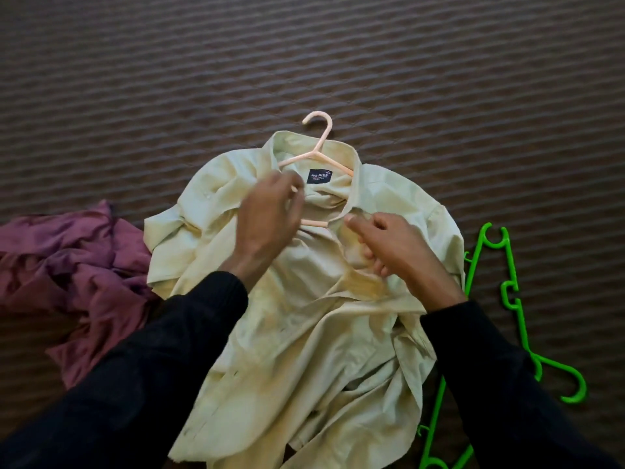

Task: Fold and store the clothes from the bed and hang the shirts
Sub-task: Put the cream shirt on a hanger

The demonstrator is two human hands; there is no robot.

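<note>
While two hands (270,211) (389,245) grip one shirt (304,333), two green hangers (507,289) lie beside.

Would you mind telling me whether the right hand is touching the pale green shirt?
Touching: the head view shows the right hand pinching the pale green shirt at its front opening, just below the collar.
</note>
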